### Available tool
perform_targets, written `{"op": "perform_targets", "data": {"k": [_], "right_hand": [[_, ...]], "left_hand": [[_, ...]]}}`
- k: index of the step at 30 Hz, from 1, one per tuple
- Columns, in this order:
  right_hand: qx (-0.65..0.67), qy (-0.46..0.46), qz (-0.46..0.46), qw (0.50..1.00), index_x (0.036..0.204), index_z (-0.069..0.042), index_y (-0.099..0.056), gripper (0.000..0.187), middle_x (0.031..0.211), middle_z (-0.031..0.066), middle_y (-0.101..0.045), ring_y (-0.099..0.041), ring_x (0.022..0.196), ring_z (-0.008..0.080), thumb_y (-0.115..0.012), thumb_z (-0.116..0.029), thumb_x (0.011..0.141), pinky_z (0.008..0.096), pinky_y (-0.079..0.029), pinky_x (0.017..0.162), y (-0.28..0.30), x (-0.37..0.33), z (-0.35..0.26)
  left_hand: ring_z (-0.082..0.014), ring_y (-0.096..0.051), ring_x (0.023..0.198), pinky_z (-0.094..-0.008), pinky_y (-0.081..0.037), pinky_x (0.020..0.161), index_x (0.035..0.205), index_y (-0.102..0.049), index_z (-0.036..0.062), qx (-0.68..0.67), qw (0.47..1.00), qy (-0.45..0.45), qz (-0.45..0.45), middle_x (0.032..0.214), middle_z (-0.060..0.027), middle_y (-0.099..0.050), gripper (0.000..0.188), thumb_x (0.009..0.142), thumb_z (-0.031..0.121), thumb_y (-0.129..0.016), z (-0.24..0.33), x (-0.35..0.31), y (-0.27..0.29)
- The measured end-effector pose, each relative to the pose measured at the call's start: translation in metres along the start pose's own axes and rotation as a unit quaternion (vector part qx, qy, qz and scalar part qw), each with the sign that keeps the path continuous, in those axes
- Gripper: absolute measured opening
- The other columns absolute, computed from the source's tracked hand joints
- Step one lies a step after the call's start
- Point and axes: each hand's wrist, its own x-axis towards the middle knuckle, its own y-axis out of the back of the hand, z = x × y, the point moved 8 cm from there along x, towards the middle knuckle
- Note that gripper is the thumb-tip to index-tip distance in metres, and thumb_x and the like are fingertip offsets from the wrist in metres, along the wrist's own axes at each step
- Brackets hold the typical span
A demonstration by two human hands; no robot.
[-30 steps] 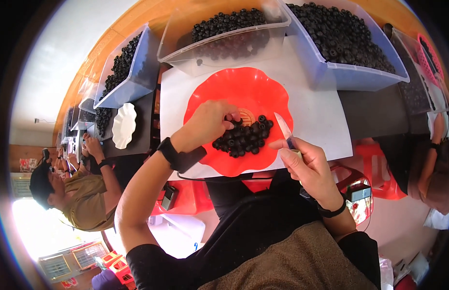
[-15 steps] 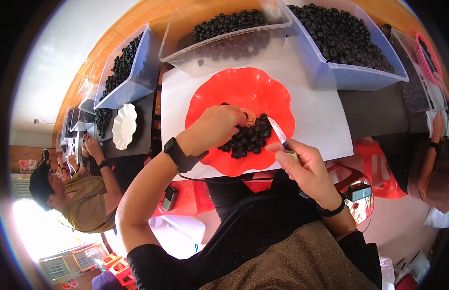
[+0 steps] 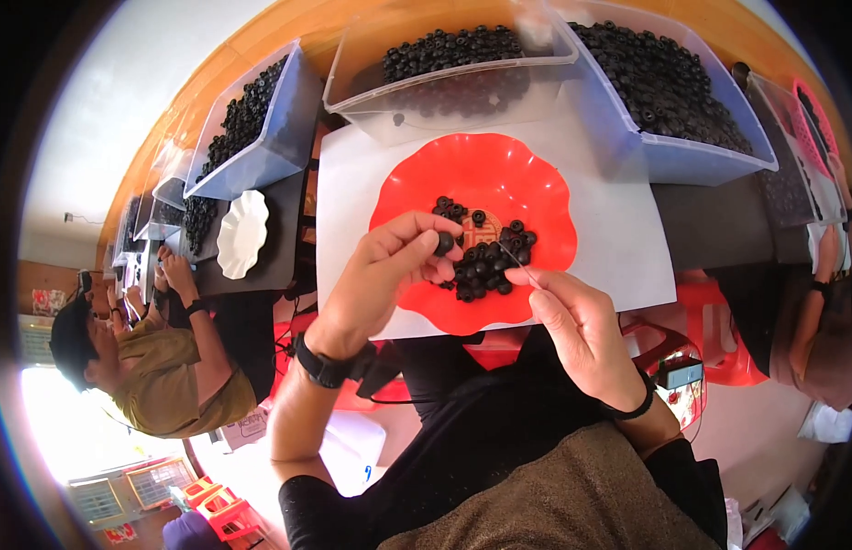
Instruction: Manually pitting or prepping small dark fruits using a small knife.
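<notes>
My left hand (image 3: pixel 375 275) is closed over the left side of the red scalloped plate (image 3: pixel 527 174). Its thumb and forefinger pinch a small black round piece (image 3: pixel 444 243). A small knife (image 3: pixel 521 260) is in my right hand (image 3: pixel 577 330), at the plate's lower right. Its blade, seen nearly edge-on, points up and left over the plate; the handle is hidden in my fingers. Below and between the hands lies a heap of black round pieces (image 3: pixel 483 266), several showing a hole. A smaller group (image 3: pixel 447 208) sits farther up the plate.
White paper (image 3: pixel 618 238) lies under the plate. Behind it stand a clear bin (image 3: pixel 453 78) and a bluish bin (image 3: pixel 710 151), both with black pieces. Another bin (image 3: pixel 293 119) and a white scalloped dish (image 3: pixel 242 234) are at left. People work on both sides; one (image 3: pixel 160 367) sits left.
My left hand has drawn back from the heap and turned, now with a black piece in its fingertips. The knife has turned from broadside to nearly edge-on. Some pieces lie spread farther up the plate.
</notes>
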Motion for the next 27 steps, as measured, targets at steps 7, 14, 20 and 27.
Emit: {"op": "perform_targets", "data": {"k": [7, 14, 20, 27], "right_hand": [[-0.163, 0.1, 0.019, 0.981, 0.11, 0.002, -0.062, 0.025, 0.076, 0.0111, -0.058, -0.058, 0.06, 0.024, -0.063, -0.014, 0.09, 0.0315, -0.046, 0.056, -0.022, 0.007, -0.025], [-0.25, 0.153, 0.0, 0.956, 0.109, -0.003, -0.063, 0.029, 0.072, 0.007, -0.055, -0.056, 0.058, 0.0233, -0.07, -0.014, 0.083, 0.0339, -0.045, 0.053, -0.036, 0.003, -0.034], [-0.291, 0.17, -0.013, 0.942, 0.109, -0.004, -0.063, 0.034, 0.069, 0.0051, -0.05, -0.053, 0.058, 0.0214, -0.072, -0.017, 0.08, 0.0337, -0.042, 0.05, -0.044, 0.0, -0.037], [-0.31, 0.184, 0.0, 0.933, 0.109, -0.004, -0.062, 0.034, 0.07, 0.0047, -0.05, -0.052, 0.059, 0.0212, -0.072, -0.018, 0.08, 0.0335, -0.042, 0.051, -0.043, 0.001, -0.038]], "left_hand": [[-0.0119, -0.056, 0.087, -0.0254, -0.046, 0.085, 0.118, -0.056, -0.0016, -0.245, 0.969, -0.026, 0.004, 0.101, -0.0079, -0.06, 0.024, 0.098, 0.008, -0.048, -0.02, -0.033, -0.007], [-0.0147, -0.057, 0.093, -0.0281, -0.047, 0.086, 0.115, -0.055, -0.0001, -0.322, 0.943, -0.07, 0.051, 0.103, -0.0092, -0.059, 0.021, 0.095, 0.005, -0.05, -0.031, -0.043, -0.001], [-0.0163, -0.057, 0.1, -0.0285, -0.048, 0.088, 0.113, -0.055, 0.0007, -0.352, 0.933, -0.073, 0.039, 0.105, -0.0095, -0.058, 0.02, 0.094, 0.004, -0.051, -0.036, -0.044, -0.008], [-0.0147, -0.058, 0.094, -0.027, -0.048, 0.085, 0.11, -0.057, 0.0006, -0.362, 0.927, -0.082, 0.052, 0.103, -0.0088, -0.06, 0.017, 0.093, 0.002, -0.053, -0.043, -0.044, -0.006]]}}
